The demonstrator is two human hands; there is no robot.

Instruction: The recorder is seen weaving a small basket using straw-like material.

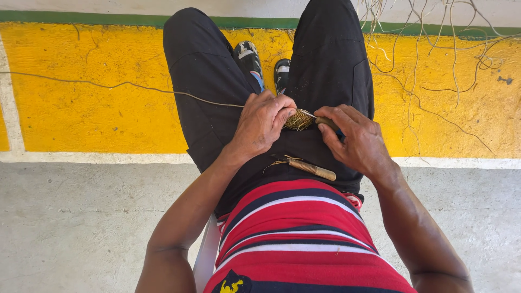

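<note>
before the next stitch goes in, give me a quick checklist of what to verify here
1. Left hand grips the small woven piece: ok, fingers closed on its left edge.
2. Right hand holds the dark tool against the piece: ok, though the tip is hidden.
3. Long fibre strand runs free to the left, no snag: ok as far as visible.
4. Spare wrapped stick rests steady on the lap: ok.
5. Loose fibres lie on the yellow floor band, apart from the hands: ok.
6. Stitch tension in the weave: cannot tell, too small.
</note>
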